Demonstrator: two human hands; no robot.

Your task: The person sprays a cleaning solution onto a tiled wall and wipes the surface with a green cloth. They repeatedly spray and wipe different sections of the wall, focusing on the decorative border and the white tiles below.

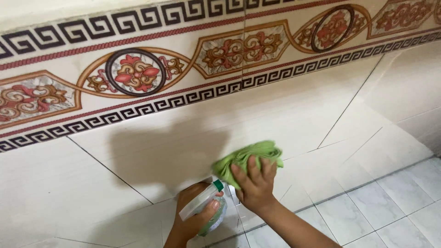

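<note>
Right hand (256, 183) presses green cloth (245, 158) on wall tile (285, 115); left hand (195, 216) grips spray bottle (206, 209) near floor edge.

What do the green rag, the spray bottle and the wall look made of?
Green rag: soft woven or microfibre cloth, matte, bunched in folds. Spray bottle: clear plastic body, white trigger, green collar, slightly glossy. Wall: likely glazed ceramic tile, given the grout lines and faint sheen.

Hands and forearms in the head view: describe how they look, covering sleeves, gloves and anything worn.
Both are bare. The left hand and right hand wear no gloves, and no rings or wristbands are visible. The right forearm shows no sleeve up to the frame edge. Only the left wrist shows, also uncovered.
</note>
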